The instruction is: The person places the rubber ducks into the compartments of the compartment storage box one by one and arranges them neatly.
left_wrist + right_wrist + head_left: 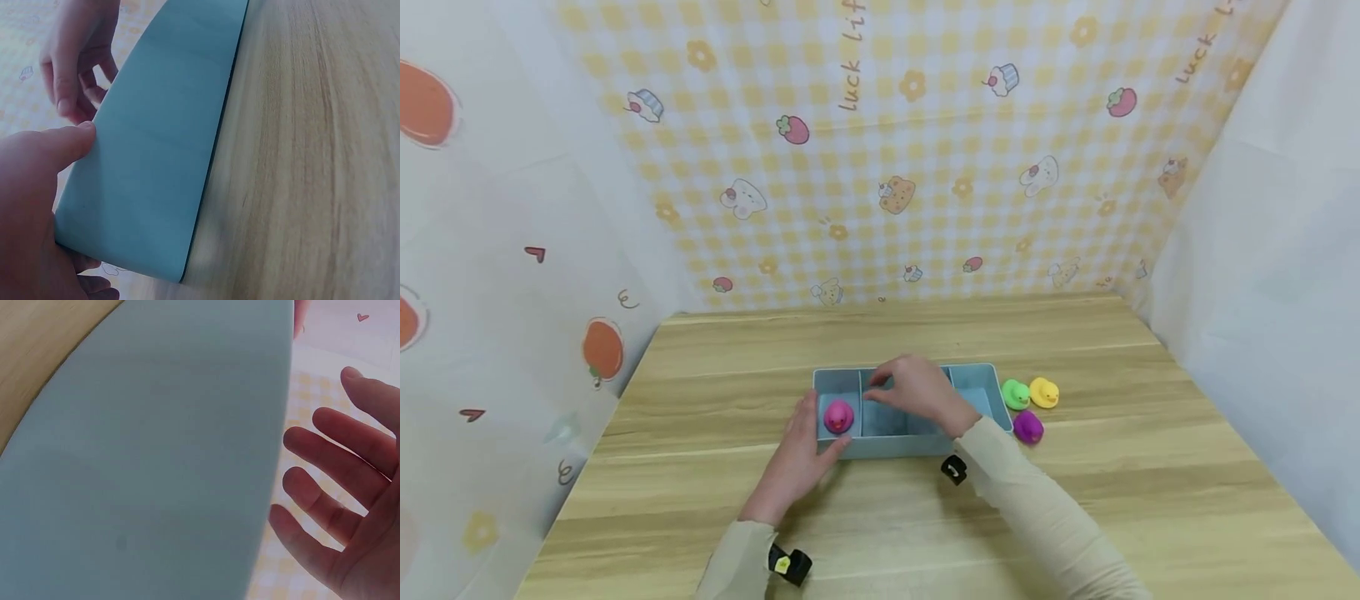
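sleeves (pixel 737 562): closest to where i stand, both leading to the box (pixel 895 448).
left hand (pixel 793 462): fingers hold the box's left end, thumb at the near rim; a light hold should steady it.
right hand (pixel 917 390): fingers loosely spread, gripping nothing, over the middle compartments; best lifted clear of the dividers (pixel 861 412).
pink duck (pixel 838 417): in the leftmost compartment.
green duck (pixel 1016 394), yellow duck (pixel 1043 392), purple duck (pixel 1028 427): on the worktop (pixel 715 400), by the right end.

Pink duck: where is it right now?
In the head view, the pink duck sits in the leftmost compartment of the blue tray, just right of the left hand's fingers.
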{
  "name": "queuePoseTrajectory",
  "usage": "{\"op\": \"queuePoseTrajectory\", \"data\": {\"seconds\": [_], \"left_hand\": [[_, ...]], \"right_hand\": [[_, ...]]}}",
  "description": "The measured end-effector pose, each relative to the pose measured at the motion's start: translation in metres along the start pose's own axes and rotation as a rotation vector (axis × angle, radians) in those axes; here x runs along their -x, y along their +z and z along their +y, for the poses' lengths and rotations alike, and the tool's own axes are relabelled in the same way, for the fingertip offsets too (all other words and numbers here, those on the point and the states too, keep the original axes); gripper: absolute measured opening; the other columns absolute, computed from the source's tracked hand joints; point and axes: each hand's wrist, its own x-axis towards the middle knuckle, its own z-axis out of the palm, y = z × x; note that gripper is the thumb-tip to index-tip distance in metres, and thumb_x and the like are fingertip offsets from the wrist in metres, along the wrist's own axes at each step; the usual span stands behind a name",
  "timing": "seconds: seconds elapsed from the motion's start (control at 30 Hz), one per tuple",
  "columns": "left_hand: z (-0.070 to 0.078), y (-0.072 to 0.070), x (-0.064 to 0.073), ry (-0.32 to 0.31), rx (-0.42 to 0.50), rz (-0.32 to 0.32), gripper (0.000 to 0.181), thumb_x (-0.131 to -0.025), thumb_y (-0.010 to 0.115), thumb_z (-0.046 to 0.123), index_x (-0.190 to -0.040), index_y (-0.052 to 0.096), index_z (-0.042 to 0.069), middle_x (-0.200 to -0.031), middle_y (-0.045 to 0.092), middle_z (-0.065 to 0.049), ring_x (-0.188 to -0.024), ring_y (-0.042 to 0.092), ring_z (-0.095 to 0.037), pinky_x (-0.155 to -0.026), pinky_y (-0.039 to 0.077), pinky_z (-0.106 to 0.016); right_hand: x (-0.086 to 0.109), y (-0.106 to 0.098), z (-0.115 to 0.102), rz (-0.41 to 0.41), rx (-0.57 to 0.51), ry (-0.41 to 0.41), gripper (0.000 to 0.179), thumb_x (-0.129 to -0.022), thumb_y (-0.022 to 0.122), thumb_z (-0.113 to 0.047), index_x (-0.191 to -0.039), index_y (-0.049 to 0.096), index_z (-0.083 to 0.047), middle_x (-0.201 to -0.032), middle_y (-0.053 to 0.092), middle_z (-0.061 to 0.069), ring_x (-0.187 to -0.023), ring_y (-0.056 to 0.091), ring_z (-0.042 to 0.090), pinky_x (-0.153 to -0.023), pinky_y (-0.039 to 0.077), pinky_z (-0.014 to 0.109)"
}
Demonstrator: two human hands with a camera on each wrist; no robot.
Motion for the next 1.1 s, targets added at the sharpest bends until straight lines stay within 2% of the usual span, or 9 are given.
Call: {"op": "queuePoseTrajectory", "data": {"seconds": [0.17,0.53,0.77,0.9,1.1], "left_hand": [[0.002,-0.001,0.000,-0.006,0.006,-0.010,0.096,-0.091,0.059,0.048,-0.153,0.002,0.003,-0.160,0.010,-0.019,-0.146,0.011,-0.038,-0.114,0.021,-0.056],[0.002,-0.002,0.000,-0.020,-0.006,-0.025,0.098,-0.090,0.059,0.051,-0.153,0.001,0.004,-0.160,0.009,-0.018,-0.147,0.010,-0.037,-0.114,0.020,-0.055],[0.001,0.001,0.000,-0.018,-0.007,-0.031,0.099,-0.090,0.059,0.051,-0.154,0.001,0.005,-0.160,0.008,-0.018,-0.147,0.009,-0.037,-0.115,0.019,-0.054],[0.000,0.002,0.001,-0.017,-0.001,-0.027,0.099,-0.089,0.059,0.052,-0.154,0.001,0.005,-0.160,0.008,-0.018,-0.146,0.010,-0.038,-0.115,0.019,-0.055],[-0.001,0.003,0.000,-0.014,0.010,-0.010,0.098,-0.090,0.059,0.052,-0.154,0.002,0.006,-0.160,0.008,-0.018,-0.146,0.012,-0.039,-0.114,0.021,-0.056]], "right_hand": [[0.008,-0.006,0.013,0.027,0.006,0.030,0.016,-0.084,0.073,-0.034,-0.088,0.077,-0.019,-0.086,0.074,-0.006,-0.071,0.066,0.005,-0.061,0.053,0.021],[0.027,-0.011,0.038,0.050,-0.014,0.119,0.015,-0.083,0.073,-0.033,-0.085,0.076,-0.018,-0.082,0.073,-0.006,-0.068,0.061,0.004,-0.059,0.050,0.022],[0.041,-0.016,0.053,0.099,-0.013,0.120,0.014,-0.083,0.074,-0.033,-0.084,0.076,-0.019,-0.082,0.073,-0.006,-0.068,0.063,0.005,-0.061,0.051,0.022],[0.050,-0.023,0.060,0.110,-0.048,0.156,0.013,-0.084,0.072,-0.032,-0.086,0.076,-0.020,-0.083,0.073,-0.006,-0.066,0.059,0.003,-0.059,0.050,0.022],[0.063,-0.032,0.075,0.157,-0.064,0.159,0.012,-0.085,0.072,-0.028,-0.084,0.076,-0.017,-0.080,0.073,-0.004,-0.062,0.056,0.003,-0.055,0.048,0.021]]}}
